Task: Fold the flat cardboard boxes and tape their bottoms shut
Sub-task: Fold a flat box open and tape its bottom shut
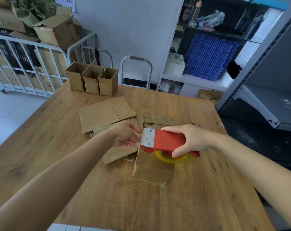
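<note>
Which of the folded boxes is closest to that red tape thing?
The box lying right under the red tape dispenser; the other three boxes stand in a row at the far edge of the table.

The tape dispenser under the fingers of the right hand is red. Its blade plate, at the fingertips of the left hand, is silver-grey. Below the right fingers the tape roll shows translucent yellow. The cardboard boxes around both hands are tan-brown, on a table of brown wood grain. Far beyond the fingers, a crate is blue, patterned with holes.
</note>
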{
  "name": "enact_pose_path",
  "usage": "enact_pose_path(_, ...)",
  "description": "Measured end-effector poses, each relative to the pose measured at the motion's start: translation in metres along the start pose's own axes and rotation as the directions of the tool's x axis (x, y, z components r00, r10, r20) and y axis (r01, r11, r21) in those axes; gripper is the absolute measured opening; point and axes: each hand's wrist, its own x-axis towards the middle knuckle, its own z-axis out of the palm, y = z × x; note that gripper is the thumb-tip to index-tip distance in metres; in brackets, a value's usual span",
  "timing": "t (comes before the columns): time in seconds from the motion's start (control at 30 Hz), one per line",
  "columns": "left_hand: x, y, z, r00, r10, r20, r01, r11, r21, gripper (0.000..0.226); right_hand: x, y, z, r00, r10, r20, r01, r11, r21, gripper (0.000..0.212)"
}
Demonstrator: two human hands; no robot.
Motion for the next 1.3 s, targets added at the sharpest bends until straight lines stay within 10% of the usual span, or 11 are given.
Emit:
enact_pose_path(0.3, 0.0, 0.003, -0.005, 0.992, -0.049, 0.119, 0.055, 0.998, -0.044, 0.021, 0.0, 0.011, -0.001, 1.0, 0.003, 0.008, -0.004, 0.994, 0.111, 0.088)
enact_pose_path(0.6, -0.012, -0.002, 0.024, 0.981, 0.123, -0.149, -0.113, 0.991, 0.07, 0.018, -0.007, 0.022, 0.003, 1.0, -0.018, -0.002, 0.018, 0.982, 0.189, 0.081)
enact_pose_path(1.3, -0.023, -0.019, -0.023, 0.987, 0.102, -0.12, -0.089, 0.99, 0.111, 0.029, 0.009, 0.017, -0.008, 1.0, 0.02, 0.003, -0.02, 0.958, 0.285, 0.09)
